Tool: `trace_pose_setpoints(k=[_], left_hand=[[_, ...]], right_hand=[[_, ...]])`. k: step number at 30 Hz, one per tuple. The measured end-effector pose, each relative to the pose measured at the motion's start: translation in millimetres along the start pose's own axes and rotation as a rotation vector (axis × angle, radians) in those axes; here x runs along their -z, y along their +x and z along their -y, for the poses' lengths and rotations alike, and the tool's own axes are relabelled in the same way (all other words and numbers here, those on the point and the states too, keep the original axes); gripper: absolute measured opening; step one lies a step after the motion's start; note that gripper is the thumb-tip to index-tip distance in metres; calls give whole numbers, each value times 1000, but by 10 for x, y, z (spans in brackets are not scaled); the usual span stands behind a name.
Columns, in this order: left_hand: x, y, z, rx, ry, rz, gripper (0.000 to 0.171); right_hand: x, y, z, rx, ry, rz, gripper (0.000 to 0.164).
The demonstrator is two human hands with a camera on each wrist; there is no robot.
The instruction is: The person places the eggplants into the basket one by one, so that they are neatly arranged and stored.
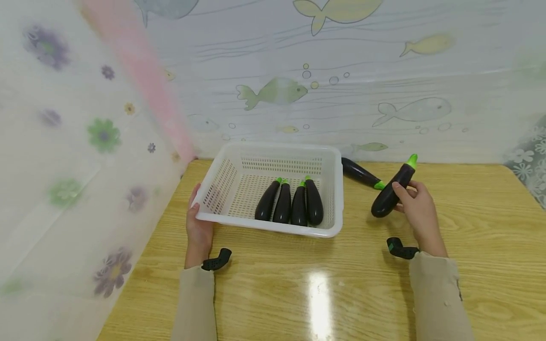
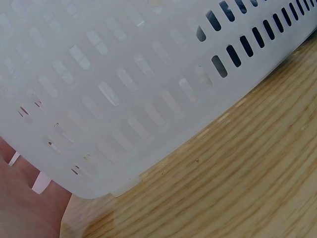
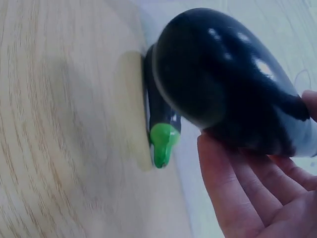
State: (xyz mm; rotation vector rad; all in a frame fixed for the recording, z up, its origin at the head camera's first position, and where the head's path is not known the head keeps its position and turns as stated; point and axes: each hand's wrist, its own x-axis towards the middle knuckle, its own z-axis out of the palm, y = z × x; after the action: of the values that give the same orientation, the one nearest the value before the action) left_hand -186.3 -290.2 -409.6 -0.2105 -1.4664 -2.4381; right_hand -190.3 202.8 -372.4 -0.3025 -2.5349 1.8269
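Note:
My left hand grips the left end of a white plastic basket, its thumb at the rim near the front corner. Several dark eggplants with green stems lie side by side in the basket's right half. To the right of the basket, my right hand holds another eggplant above the table, thumb on one side and fingers on the other, green stem pointing up and away. A further eggplant lies on the table beyond it, partly hidden by the basket; its green stem shows in the right wrist view.
The wooden table extends around the basket. A sheet printed with fish hangs along the back edge, and a flower-printed sheet borders the left. Black camera mounts stick out from both wrists.

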Motion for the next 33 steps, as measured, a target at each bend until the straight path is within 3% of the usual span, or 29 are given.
trace_pose_setpoints(k=[11, 33], left_hand=[[18, -4, 1, 1, -3, -2, 54], [-14, -9, -9, -4, -24, -1, 54]], right_hand=[[-60, -5, 81, 49, 84, -80, 78], [-152, -97, 250, 71, 89, -59, 73]])
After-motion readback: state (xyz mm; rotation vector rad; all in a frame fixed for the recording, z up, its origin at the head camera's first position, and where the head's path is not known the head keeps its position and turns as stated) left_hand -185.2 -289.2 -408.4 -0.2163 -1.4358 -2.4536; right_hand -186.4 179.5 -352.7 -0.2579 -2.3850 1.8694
